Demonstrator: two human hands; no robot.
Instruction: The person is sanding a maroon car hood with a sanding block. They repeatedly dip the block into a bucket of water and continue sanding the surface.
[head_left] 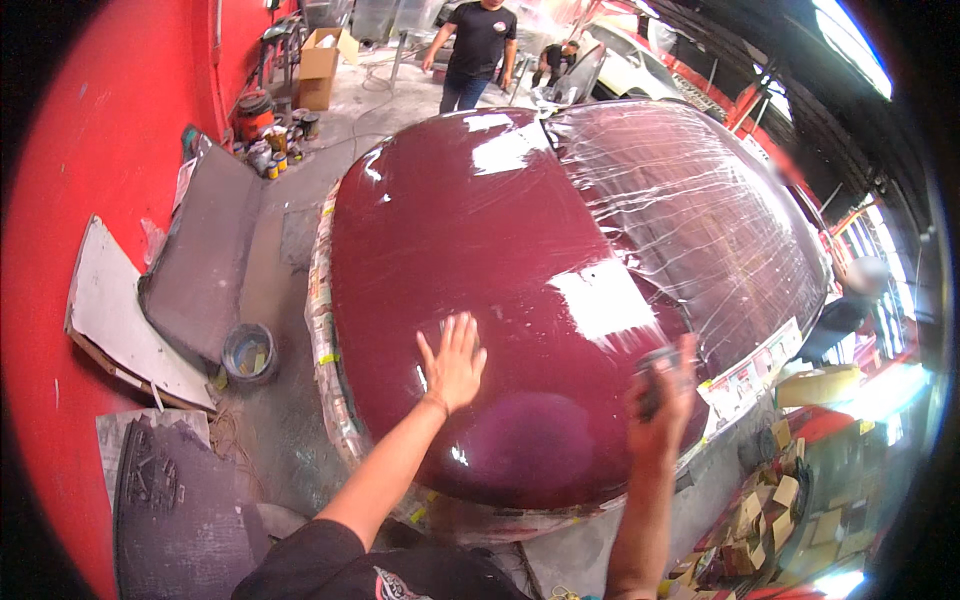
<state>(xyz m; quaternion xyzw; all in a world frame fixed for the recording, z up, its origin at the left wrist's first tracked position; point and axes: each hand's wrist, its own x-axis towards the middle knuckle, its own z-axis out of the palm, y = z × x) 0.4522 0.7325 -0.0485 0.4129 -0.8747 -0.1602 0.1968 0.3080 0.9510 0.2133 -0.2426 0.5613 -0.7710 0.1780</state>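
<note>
A glossy dark-red car hood [470,260] spreads in front of me, with bright white patches on it. My left hand [455,365] lies flat on the near left part of the hood, fingers spread and holding nothing. Over the hood's near right edge, my right hand [668,400] is closed around a small dark block [655,382]; the hand partly hides it, and its exact kind does not show. Whether the block touches the hood, I cannot tell. Clear plastic sheeting [700,200] covers the car beyond the hood, and taped newspaper [325,330] runs along the hood's left edge.
A bucket [249,353] stands on the floor at left, near loose panels [205,250] leaning by the red wall [90,150]. One person [478,45] stands past the hood; another person [845,305] is at the far right. Cardboard boxes [755,520] lie at lower right.
</note>
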